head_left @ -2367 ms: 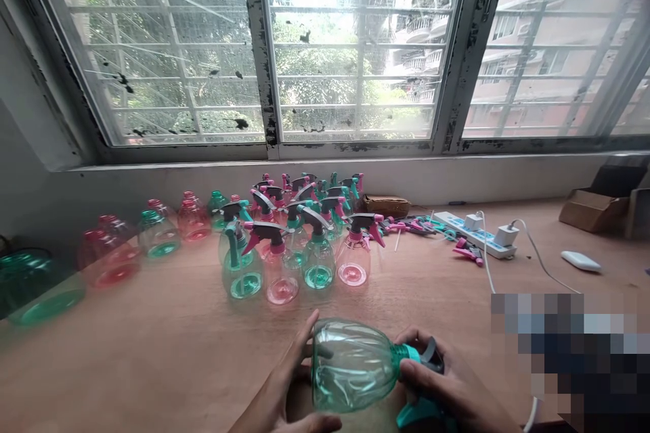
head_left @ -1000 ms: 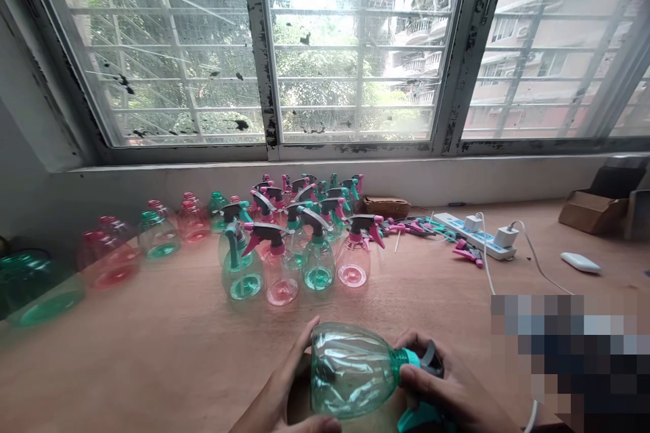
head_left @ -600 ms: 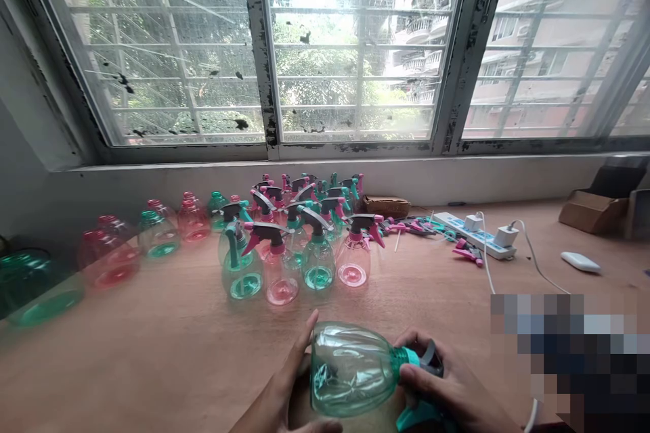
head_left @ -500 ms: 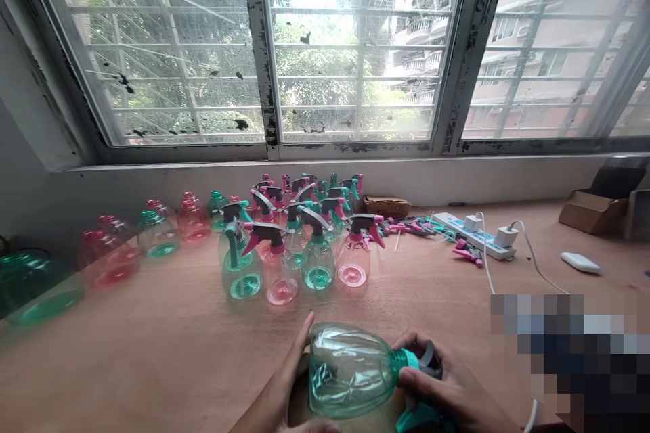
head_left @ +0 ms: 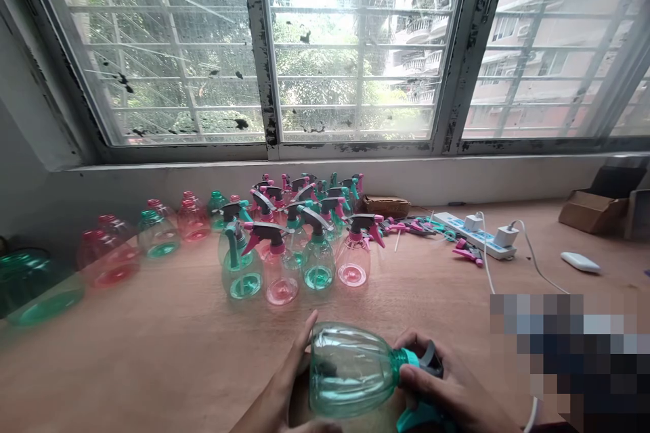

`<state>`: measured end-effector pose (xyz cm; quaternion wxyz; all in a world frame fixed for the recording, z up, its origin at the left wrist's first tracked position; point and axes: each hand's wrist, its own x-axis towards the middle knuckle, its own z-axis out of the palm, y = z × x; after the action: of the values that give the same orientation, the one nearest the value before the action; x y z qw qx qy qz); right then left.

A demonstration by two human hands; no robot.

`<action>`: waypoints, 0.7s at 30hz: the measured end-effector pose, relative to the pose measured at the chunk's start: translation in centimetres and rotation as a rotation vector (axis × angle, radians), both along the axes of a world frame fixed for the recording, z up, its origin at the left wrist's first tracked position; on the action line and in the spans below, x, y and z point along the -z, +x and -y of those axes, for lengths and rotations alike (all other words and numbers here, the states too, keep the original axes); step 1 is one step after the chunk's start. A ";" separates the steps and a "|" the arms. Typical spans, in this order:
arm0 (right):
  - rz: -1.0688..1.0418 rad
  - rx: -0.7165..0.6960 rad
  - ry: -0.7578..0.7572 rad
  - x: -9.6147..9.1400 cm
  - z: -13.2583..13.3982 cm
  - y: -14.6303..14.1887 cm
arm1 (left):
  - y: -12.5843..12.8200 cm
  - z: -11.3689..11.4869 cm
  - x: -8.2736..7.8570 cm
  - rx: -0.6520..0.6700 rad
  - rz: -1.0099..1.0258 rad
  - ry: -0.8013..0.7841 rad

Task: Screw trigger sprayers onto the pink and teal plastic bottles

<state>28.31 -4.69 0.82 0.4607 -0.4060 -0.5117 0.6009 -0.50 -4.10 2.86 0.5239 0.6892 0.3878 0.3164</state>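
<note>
A clear green spray bottle (head_left: pixel 350 369) lies on its side in the air, just above the near edge of the table, its base to the left. My left hand (head_left: pixel 284 382) cups that base, one finger stretched up along it and the thumb low beneath. At the neck, my right hand (head_left: pixel 447 379) has thumb and fingers closed round the teal collar (head_left: pixel 410 357). The sprayer's dark grey part (head_left: pixel 430 358) sticks out between the fingers, and a teal part (head_left: pixel 419 416) shows under the palm. Part of the sprayer is hidden by the right hand.
Beyond the hands stands a cluster of pink and green spray bottles (head_left: pixel 319 264). Bottles without sprayers, such as a pink one (head_left: pixel 193 220), line the left. Loose sprayer heads (head_left: pixel 468 252) lie near a white power strip (head_left: pixel 472 235) with cables. A cardboard box (head_left: pixel 592 210) sits far right.
The bottle appears turned slightly about its long axis, as the reflections on it have shifted. Both hands stay almost where they were, with the same hold.
</note>
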 end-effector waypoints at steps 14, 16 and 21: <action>-0.012 0.015 -0.015 0.2 0.0 0.0 | 0.2 -0.1 -0.4 0.021 -0.010 0.049; -0.014 0.015 -0.024 0.1 0.1 0.0 | 0.1 -0.2 -0.5 0.025 -0.012 0.017; -0.006 0.011 -0.013 -0.2 0.1 -0.1 | -0.1 -0.1 -0.6 0.054 0.045 -0.060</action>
<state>28.21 -4.82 1.03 0.4627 -0.4099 -0.5044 0.6029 -0.60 -3.97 3.44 0.5612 0.6761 0.3665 0.3059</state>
